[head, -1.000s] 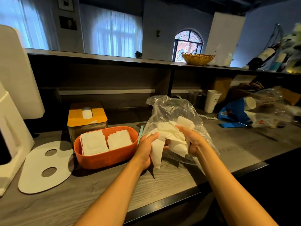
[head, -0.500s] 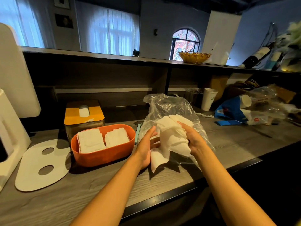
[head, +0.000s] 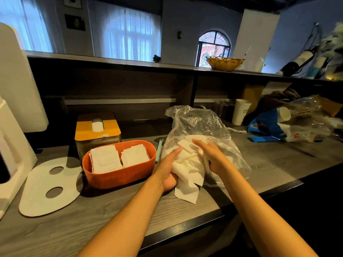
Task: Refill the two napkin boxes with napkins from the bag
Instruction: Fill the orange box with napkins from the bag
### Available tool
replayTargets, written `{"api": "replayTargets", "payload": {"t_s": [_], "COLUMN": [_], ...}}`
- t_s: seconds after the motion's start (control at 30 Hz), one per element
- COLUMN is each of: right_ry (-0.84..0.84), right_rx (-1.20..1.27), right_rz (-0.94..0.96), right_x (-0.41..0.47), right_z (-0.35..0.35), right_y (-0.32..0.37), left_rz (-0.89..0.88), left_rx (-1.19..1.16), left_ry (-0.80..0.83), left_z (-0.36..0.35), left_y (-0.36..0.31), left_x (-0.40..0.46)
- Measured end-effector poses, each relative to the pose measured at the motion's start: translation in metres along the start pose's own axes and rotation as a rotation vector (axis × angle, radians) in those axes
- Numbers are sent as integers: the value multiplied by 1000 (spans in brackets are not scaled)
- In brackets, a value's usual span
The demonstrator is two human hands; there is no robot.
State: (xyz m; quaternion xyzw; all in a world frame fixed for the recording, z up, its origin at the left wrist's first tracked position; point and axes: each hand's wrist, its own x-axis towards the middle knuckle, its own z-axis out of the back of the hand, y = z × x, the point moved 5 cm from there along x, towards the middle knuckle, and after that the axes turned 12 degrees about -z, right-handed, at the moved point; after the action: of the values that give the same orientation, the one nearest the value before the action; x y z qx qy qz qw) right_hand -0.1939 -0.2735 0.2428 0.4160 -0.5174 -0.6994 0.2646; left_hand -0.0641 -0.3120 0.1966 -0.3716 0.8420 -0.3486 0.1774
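Both hands now cradle the napkin bundle (head: 187, 164) lower, left hand (head: 169, 169) cupping, right hand (head: 213, 156) gripping. Orange box (head: 118, 178) looks filled; yellow-lidded box (head: 97, 130) seems closed.

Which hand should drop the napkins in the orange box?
Left. The left hand holds the napkins on the side nearer the orange box; the right hand would have to cross over.
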Motion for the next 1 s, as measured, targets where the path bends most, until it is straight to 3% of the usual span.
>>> {"api": "replayTargets", "payload": {"t_s": [0.3, 0.5, 0.57, 0.73, 0.87, 1.0], "right_ry": [-118, 89, 135, -105, -84, -43], "right_rx": [-44, -204, -160, 71, 212, 140], "right_rz": [201, 271, 245, 224, 132, 164], "right_x": [-5, -7, -6, -4, 0, -3], "right_z": [13, -3, -4, 5, -5, -10], "right_y": [14, 10, 9, 8, 6, 20], "left_rz": [37, 25, 20, 26, 27, 21], "left_rx": [-33, -29, -20, 9, -21, -69], "left_ry": [-13, -38, -56, 4, 31, -18], "left_z": [0, 4, 5, -1, -3, -1], "left_y": [5, 4, 5, 6, 4, 3], "left_x": [3, 3, 4, 1, -2, -2]}}
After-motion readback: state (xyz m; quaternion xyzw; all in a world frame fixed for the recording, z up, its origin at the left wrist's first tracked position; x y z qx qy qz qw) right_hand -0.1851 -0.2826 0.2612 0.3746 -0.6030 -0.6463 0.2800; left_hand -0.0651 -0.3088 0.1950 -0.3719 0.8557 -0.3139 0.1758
